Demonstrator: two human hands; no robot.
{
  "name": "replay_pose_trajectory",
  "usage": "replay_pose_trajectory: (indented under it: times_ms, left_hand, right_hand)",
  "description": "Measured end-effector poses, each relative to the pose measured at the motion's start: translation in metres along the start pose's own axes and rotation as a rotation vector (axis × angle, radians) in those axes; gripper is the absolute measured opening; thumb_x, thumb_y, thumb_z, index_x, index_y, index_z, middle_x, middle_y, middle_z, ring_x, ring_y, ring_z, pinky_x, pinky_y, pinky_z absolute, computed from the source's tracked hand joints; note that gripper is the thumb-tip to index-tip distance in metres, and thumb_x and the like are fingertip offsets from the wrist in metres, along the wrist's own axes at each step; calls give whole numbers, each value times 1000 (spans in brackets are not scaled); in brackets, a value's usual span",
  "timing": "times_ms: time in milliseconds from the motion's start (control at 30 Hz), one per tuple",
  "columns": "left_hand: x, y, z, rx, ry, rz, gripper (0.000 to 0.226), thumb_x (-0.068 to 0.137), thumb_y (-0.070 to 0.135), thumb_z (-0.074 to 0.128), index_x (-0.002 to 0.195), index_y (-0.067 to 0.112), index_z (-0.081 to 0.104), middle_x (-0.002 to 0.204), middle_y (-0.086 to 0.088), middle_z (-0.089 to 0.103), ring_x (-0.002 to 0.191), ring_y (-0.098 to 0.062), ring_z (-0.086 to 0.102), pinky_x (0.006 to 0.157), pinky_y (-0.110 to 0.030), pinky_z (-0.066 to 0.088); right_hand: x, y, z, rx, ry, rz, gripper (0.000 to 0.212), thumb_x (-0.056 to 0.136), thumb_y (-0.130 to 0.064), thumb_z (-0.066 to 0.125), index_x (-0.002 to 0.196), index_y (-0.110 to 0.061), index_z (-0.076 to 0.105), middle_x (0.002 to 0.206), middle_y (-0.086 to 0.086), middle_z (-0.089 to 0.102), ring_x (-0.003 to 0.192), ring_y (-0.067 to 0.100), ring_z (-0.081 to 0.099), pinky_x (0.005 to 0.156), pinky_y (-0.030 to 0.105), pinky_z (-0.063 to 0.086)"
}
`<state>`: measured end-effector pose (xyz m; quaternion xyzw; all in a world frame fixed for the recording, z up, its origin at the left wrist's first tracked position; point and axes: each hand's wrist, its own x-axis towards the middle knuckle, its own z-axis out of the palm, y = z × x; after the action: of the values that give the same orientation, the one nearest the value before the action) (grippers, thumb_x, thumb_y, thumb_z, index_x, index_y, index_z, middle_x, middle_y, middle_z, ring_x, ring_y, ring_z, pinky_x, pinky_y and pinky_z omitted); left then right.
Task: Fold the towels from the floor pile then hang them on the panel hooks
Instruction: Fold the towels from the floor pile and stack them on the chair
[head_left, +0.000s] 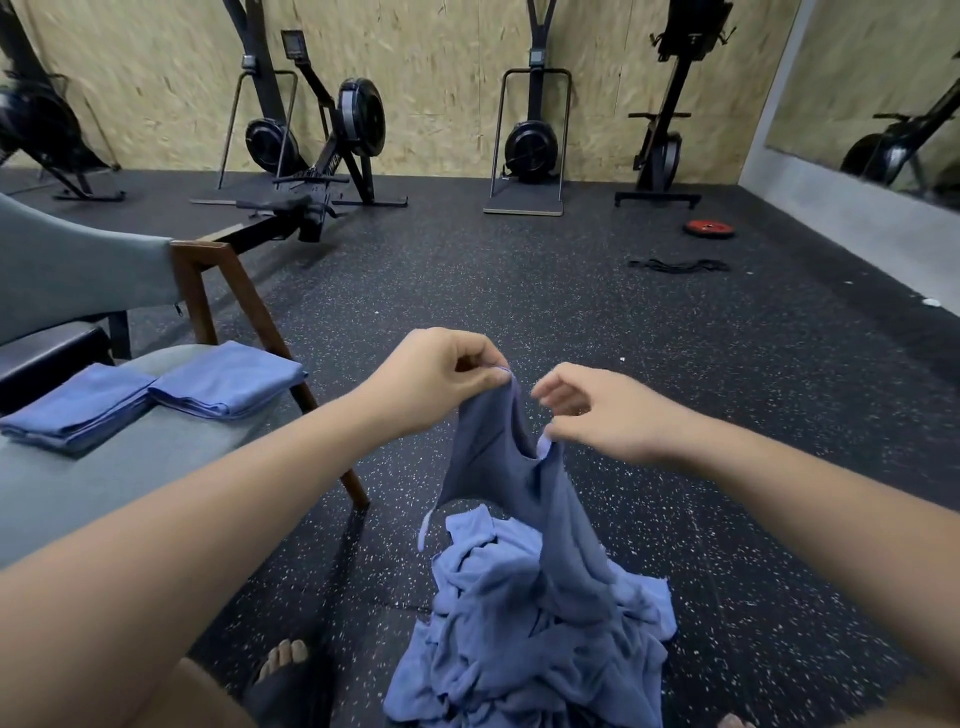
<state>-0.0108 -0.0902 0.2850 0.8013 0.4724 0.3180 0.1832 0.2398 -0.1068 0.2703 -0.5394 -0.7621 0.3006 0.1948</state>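
We take the floor pile (519, 649) of crumpled blue towels as our landmark; it lies on the dark speckled floor (519, 291), low in the middle of the head view. Straight above the pile hangs one blue towel (498, 467). Its lower part still trails down into the heap.

Our left hand (436, 379), above the pile and a little to its left, pinches the towel's top corner between thumb and forefinger, with the other fingers curled in. Our right hand (608, 410), above the pile and to its right, has its fingers loosely curled and slightly apart. A lighter edge of the towel rises to touch the thumb, but we cannot tell whether it is truly pinched there.

Left of the pile stands a grey chair (104, 478) with wooden legs. Two folded towels (228, 379) lie side by side on its seat, touching each other. Just left of the pile's near end we see a foot (283, 660) in a dark sandal.

Far beyond the pile a rowing machine (311, 208) stands by the board wall. Beyond and to the right lie a red weight plate (708, 228) and a black band (678, 265).
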Motion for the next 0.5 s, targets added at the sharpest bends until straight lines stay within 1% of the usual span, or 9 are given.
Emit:
replay_pose_trajectory:
  times_ms: [67, 133, 200, 233, 300, 333, 400, 433, 500]
  left_hand:
    - [2, 9, 7, 21, -20, 35, 5, 94, 29, 82, 89, 29, 80, 75, 10, 73, 66, 2, 57, 64, -13, 41]
    - [4, 13, 13, -18, -24, 44, 9, 90, 28, 86, 85, 29, 78, 75, 8, 73, 65, 1, 55, 64, -18, 43]
    - [6, 13, 16, -129, 7, 32, 16, 88, 31, 87, 82, 27, 73, 75, 7, 71, 67, -4, 56, 67, -28, 46]
    - [7, 12, 18, -215, 31, 17, 19, 88, 35, 87, 83, 26, 71, 76, 6, 71, 69, -8, 57, 68, -34, 47]
    - [7, 10, 21, -373, 76, -22, 28, 88, 47, 83, 87, 23, 68, 82, -6, 72, 73, -14, 57, 68, -42, 46]
    - [6, 9, 22, -428, 82, -44, 34, 87, 52, 81, 91, 22, 68, 85, -11, 71, 74, -15, 55, 69, -43, 44]
    - [2, 8, 27, -501, 35, -86, 43, 85, 56, 83, 98, 19, 67, 89, -14, 69, 77, -14, 55, 73, -40, 44]
    - [-1, 6, 29, -523, -8, -105, 43, 83, 54, 86, 100, 20, 66, 90, -14, 69, 80, -14, 56, 75, -39, 45]
    - [-5, 2, 33, -520, -104, -122, 36, 84, 37, 91, 99, 19, 65, 86, -8, 69, 82, -15, 60, 77, -38, 46]
  right_hand:
    - [2, -9, 11, 161, -13, -73, 35, 84, -39, 84, 116, -34, 69, 112, -8, 75, 110, 10, 71, 100, 35, 56]
    - [6, -14, 18, 243, 44, -123, 36, 82, -48, 81, 107, -25, 69, 100, 0, 76, 93, 19, 71, 88, 42, 54]
    - [11, -15, 20, 256, 90, -169, 35, 87, -45, 77, 98, -14, 66, 81, 4, 64, 72, 16, 53, 70, 39, 43]
    - [13, -15, 20, 268, 111, -183, 35, 91, -44, 74, 97, -10, 65, 78, 2, 58, 71, 14, 47, 68, 37, 37]
    - [14, -16, 20, 317, 150, -191, 41, 93, -48, 68, 97, -8, 65, 80, 2, 57, 76, 14, 45, 71, 38, 37]
    - [14, -18, 18, 332, 171, -189, 41, 94, -48, 66, 95, -8, 65, 80, 3, 58, 77, 15, 46, 73, 39, 37]
    - [14, -20, 14, 342, 206, -189, 32, 100, -40, 65, 90, -10, 66, 75, 6, 59, 75, 14, 46, 72, 38, 37]
    - [14, -20, 11, 347, 221, -192, 30, 101, -37, 65, 88, -11, 66, 74, 12, 60, 73, 14, 46, 71, 38, 37]
    - [14, -21, 6, 344, 249, -213, 31, 100, -40, 63, 89, -11, 66, 83, 22, 67, 73, 15, 50, 71, 38, 39]
